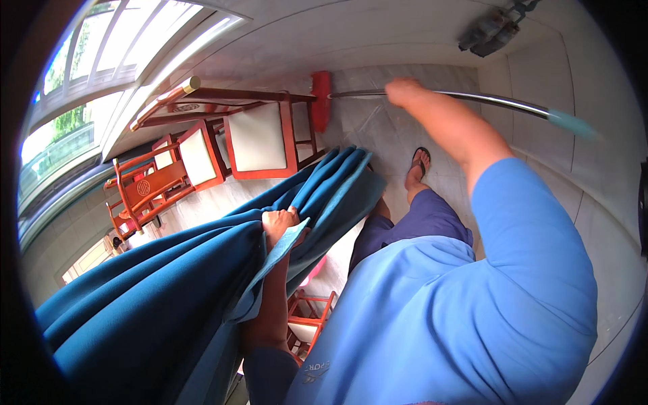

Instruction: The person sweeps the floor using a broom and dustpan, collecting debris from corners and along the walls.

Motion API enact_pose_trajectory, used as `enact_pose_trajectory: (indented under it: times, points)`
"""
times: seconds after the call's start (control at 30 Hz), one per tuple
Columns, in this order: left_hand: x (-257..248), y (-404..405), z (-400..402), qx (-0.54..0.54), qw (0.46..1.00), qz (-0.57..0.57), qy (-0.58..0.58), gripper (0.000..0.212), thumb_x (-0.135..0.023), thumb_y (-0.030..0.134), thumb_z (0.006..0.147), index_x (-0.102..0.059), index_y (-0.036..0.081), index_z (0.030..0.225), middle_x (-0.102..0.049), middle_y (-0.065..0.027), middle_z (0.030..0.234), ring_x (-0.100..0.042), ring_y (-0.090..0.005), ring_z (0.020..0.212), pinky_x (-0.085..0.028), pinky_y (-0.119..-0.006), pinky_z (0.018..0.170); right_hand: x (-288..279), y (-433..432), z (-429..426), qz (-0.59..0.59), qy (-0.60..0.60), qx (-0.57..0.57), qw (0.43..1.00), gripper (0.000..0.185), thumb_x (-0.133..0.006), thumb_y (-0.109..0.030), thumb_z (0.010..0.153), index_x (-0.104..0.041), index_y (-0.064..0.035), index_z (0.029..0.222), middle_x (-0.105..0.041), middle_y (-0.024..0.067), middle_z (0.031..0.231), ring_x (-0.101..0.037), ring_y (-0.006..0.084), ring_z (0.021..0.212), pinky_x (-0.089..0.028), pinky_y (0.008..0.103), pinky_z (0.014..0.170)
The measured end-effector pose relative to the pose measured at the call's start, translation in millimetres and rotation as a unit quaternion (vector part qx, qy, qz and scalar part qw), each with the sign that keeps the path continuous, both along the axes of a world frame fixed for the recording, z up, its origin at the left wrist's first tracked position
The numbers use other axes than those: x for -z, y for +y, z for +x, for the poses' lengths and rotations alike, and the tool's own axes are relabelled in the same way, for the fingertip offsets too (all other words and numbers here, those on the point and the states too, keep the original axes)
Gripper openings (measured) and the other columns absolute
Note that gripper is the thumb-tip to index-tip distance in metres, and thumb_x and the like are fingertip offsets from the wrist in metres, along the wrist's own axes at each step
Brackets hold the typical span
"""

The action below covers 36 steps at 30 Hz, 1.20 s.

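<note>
A long teal curtain (pixel 167 268) hangs in heavy folds on the left. My left hand (pixel 280 223) grips its gathered edge and bunches the cloth. In my right hand (pixel 404 92) is the shiny metal handle (pixel 491 101) of a broom, held with the arm stretched forward. The handle's pale teal end (pixel 572 124) is blurred at the right. At its other end, the red broom head (pixel 321 101) stands on the grey tiled floor (pixel 354 124), close to a wooden chair's legs. Its bristles cannot be made out.
Red-brown wooden chairs with pale seats (pixel 257 136) line the wall beneath a bright barred window (pixel 106 45). Another chair (pixel 310 316) stands below the curtain, near a partly hidden pink object (pixel 315 271). A dark fixture (pixel 490 33) is at the upper right. My sandalled foot (pixel 418 161) is on the floor.
</note>
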<state>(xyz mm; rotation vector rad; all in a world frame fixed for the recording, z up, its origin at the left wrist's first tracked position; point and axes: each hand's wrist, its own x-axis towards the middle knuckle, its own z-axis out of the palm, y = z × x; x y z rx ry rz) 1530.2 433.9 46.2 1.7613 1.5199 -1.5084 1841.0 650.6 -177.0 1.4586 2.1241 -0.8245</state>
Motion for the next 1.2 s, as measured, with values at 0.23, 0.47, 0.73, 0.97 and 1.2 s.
enact_pose_trajectory:
  times: [0.23,0.47,0.73,0.97,1.2]
  points:
    - [-18.4,5.5,-24.0,-0.009,1.000,0.015,-0.026,0.066,-0.069,0.058,0.082,-0.062,0.013,0.129,-0.074,-0.0133,0.092,-0.073,-0.0268,0.086,-0.053,-0.037,0.077,-59.3,-37.8,150.2,0.014,-0.098,0.029,0.995,0.022,-0.054,-0.007,0.084,-0.071,-0.0018,0.098,-0.071,0.0207,0.101,-0.069,0.0385,0.092,-0.055,0.0486,0.077]
    - [-17.0,6.2,-47.2,-0.043,0.982,0.121,-0.141,0.068,-0.076,0.042,0.080,-0.053,0.018,0.139,-0.062,-0.0170,0.125,-0.070,-0.0311,0.099,-0.054,-0.039,0.086,-136.3,-69.4,183.2,0.086,-0.014,-0.015,0.996,0.023,-0.052,-0.011,0.090,-0.070,-0.0031,0.100,-0.069,0.0232,0.092,-0.067,0.0420,0.085,-0.053,0.0522,0.074]
    - [20.4,107.8,-97.6,-0.115,0.954,0.278,-0.008,0.073,-0.077,0.038,0.082,-0.045,0.013,0.144,-0.030,-0.0324,0.148,-0.069,-0.0365,0.093,-0.057,-0.044,0.082,-47.3,-20.0,33.5,0.036,0.011,-0.049,0.998,0.021,-0.057,-0.010,0.084,-0.072,-0.0021,0.096,-0.071,0.0198,0.101,-0.069,0.0378,0.093,-0.056,0.0491,0.074]
    - [-4.9,100.8,-111.4,-0.102,0.979,0.164,0.067,0.060,-0.061,0.053,0.091,-0.065,0.003,0.123,-0.067,-0.0221,0.117,-0.064,-0.0317,0.113,-0.049,-0.042,0.098,8.2,-28.3,76.8,0.007,-0.014,0.061,0.998,0.025,-0.058,-0.010,0.082,-0.073,-0.0043,0.101,-0.071,0.0185,0.105,-0.069,0.0371,0.097,-0.055,0.0502,0.079]
    - [-16.1,120.4,-198.7,-0.694,0.142,0.439,-0.552,0.085,-0.071,0.042,0.090,-0.026,0.005,0.152,-0.053,-0.0202,0.134,-0.063,-0.0321,0.113,-0.057,-0.039,0.086,-26.3,-50.4,191.3,0.018,-0.109,0.043,0.993,0.026,-0.051,-0.011,0.089,-0.071,-0.0047,0.103,-0.070,0.0190,0.106,-0.068,0.0375,0.098,-0.054,0.0488,0.084]
